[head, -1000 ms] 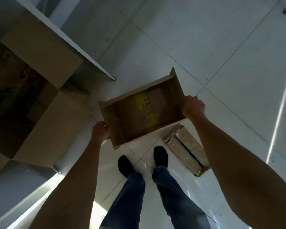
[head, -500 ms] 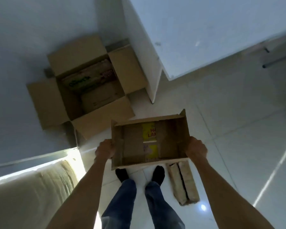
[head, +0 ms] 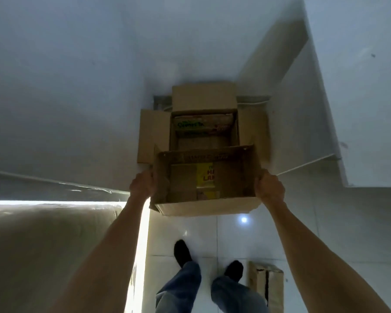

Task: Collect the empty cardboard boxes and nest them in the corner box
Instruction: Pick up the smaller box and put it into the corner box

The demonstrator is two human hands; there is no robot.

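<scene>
- Your left hand [head: 142, 185] is clamped on the left wall of an open-topped brown cardboard box with a yellow label inside [head: 207, 180]; the fingers wrap over that wall's outer face.
- Your right hand [head: 269, 188] is closed on the opposite, right wall of the same box, so you hold it between both hands, off the floor, with its opening facing up toward you.
- The yellow label sits on the inner bottom of the held box, with red lettering you can only read in part.
- Just beyond the held box stands the large brown cardboard corner box [head: 204, 123], on the floor where the pale walls meet, with all four flaps folded outward.
- The near edge of the corner box is hidden behind the far wall of the box you hold; whether the two touch cannot be told.
- Inside the corner box lies more cardboard, one piece bearing green print.
- A flat brown cardboard box with a dark seam along its top [head: 266, 288] lies on the white glossy tiled floor [head: 212, 233] near the lower right, just beside your right foot.
- A white cabinet [head: 359, 86] rises on the right, near the corner box.
- A plastic-covered beige surface [head: 43, 256] fills the lower left, beside your left arm.
</scene>
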